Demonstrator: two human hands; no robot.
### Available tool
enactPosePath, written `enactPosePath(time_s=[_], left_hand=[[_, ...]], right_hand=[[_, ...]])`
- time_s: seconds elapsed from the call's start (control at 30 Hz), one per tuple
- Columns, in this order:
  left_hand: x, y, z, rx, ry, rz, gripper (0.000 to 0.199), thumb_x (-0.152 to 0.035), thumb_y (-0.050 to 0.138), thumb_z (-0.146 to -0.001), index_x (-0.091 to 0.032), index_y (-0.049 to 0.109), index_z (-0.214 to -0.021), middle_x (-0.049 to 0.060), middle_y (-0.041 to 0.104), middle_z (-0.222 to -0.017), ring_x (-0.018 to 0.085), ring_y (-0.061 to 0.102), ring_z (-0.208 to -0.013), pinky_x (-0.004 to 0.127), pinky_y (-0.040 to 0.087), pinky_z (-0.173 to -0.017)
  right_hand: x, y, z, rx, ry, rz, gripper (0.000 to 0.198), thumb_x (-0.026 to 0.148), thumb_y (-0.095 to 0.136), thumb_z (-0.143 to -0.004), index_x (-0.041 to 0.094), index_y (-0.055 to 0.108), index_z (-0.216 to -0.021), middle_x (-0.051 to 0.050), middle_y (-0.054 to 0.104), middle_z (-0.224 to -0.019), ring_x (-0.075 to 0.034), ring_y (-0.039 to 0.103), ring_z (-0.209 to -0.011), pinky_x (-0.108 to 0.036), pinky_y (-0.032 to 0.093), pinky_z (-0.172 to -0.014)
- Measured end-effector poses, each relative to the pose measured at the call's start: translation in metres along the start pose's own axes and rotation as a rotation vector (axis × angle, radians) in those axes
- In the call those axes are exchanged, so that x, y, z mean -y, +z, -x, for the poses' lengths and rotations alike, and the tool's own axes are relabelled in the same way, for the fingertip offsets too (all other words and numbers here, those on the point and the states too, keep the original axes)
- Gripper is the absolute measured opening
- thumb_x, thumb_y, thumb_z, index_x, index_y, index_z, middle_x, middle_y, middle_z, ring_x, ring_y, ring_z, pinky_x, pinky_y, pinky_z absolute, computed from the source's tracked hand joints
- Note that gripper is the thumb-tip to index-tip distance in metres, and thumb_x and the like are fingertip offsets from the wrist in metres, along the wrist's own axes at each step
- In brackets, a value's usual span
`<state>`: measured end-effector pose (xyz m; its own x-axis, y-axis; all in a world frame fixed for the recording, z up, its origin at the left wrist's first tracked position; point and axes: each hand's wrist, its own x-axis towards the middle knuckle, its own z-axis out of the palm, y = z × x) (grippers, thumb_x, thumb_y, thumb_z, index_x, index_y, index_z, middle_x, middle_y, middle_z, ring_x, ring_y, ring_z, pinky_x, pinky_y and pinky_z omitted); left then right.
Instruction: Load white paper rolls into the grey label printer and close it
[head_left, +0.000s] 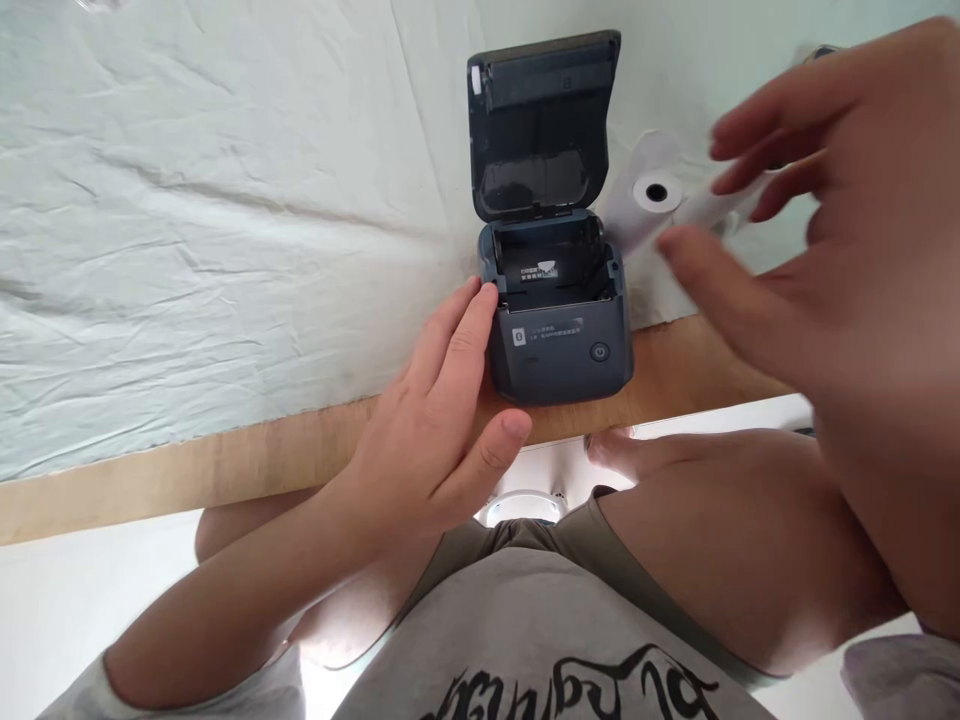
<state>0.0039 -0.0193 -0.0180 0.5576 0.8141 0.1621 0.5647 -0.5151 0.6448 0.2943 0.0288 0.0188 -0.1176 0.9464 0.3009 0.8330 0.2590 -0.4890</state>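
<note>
A dark blue label printer (559,355) stands near the table's front edge, its lid (540,130) swung up and its paper bay showing. My left hand (435,410) rests with stretched fingers against the printer's left side, thumb apart. To the printer's right, a white paper roll (637,205) with a black core stands on the cloth. Over the right side hovers my right hand (817,200), fingers spread and slightly blurred. Behind its fingers lies another white roll-like thing (709,205), partly hidden; the hand does not appear to grip it.
A pale green cloth (247,220) with creases covers the table, leaving a wooden front edge (300,450) bare. A small dark object (823,52) shows partly behind my right hand. My legs (720,540) are below the table edge.
</note>
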Motion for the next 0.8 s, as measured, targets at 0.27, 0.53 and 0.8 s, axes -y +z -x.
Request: enactPosePath(time_s=[0.27, 0.53, 0.8], left_hand=[[-0.001, 0.001, 0.000, -0.016, -0.015, 0.000, 0.081, -0.069, 0.029, -0.116, -0.018, 0.023, -0.178, 0.022, 0.035, -0.181, 0.035, 0.043, -0.167, 0.050, 0.050, -0.131], [-0.003, 0.000, -0.001, -0.008, -0.014, 0.004, 0.082, -0.069, 0.029, -0.116, -0.015, 0.026, -0.177, 0.023, 0.035, -0.181, 0.035, 0.042, -0.167, 0.049, 0.049, -0.132], [0.001, 0.003, -0.001, -0.037, 0.046, -0.027, 0.087, -0.068, 0.028, -0.116, -0.002, 0.028, -0.174, 0.030, 0.038, -0.176, 0.034, 0.045, -0.165, 0.044, 0.052, -0.129]], right_hand=[[-0.006, 0.025, -0.018, 0.166, 0.084, -0.003, 0.058, 0.035, 0.062, -0.089, 0.025, 0.052, -0.146, -0.011, 0.058, -0.132, -0.015, 0.060, -0.114, -0.042, 0.057, -0.107], [-0.017, 0.020, -0.003, 0.287, 0.054, -0.092, 0.059, 0.033, 0.058, -0.082, 0.027, 0.048, -0.140, -0.006, 0.062, -0.124, -0.007, 0.059, -0.093, -0.032, 0.056, -0.089], [-0.023, 0.015, 0.006, 0.327, -0.004, -0.062, 0.051, 0.046, 0.056, -0.087, 0.020, 0.052, -0.130, -0.004, 0.066, -0.117, -0.006, 0.058, -0.088, -0.030, 0.057, -0.084]])
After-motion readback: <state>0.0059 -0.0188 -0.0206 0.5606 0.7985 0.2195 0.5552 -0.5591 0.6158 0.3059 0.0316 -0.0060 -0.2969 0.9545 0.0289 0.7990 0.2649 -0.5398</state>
